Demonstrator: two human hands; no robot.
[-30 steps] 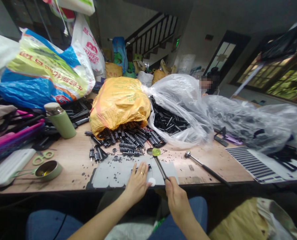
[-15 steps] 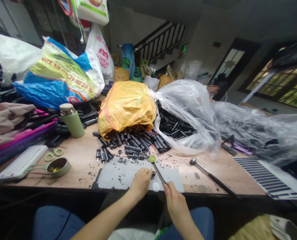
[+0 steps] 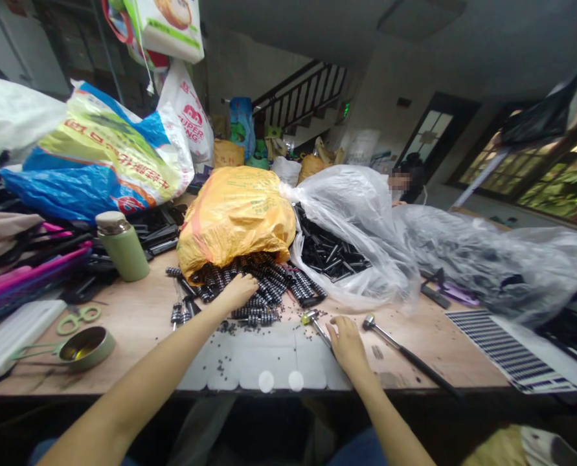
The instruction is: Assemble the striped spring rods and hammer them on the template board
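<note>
My left hand (image 3: pixel 240 290) reaches over the front of a pile of black cylinders with silver bands (image 3: pixel 269 275). Its fingers are curled together at the pile; what they hold, if anything, is hidden. Beside the grey-white pad (image 3: pixel 278 353), my right hand (image 3: pixel 349 343) rests low with its fingers apart. A hammer with a yellowish head (image 3: pixel 310 317) lies under that hand, its handle partly covered by the thumb and palm. Small dark bits are strewn over the pad and around the hammer head.
A second hammer (image 3: pixel 405 353) lies to the right, near a striped sheet (image 3: pixel 492 346). Behind the cylinders stand a yellow bag (image 3: pixel 239 213) and a clear plastic bag (image 3: pixel 356 207) of black parts. A metal pan (image 3: pixel 87 349), scissors (image 3: pixel 78 319) and a green flask (image 3: pixel 123 249) stand left.
My left hand has gone from the pad, where it held a small dark piece, up and left to the pile. My right hand has loosened from the hammer handle, and the hammer now lies down.
</note>
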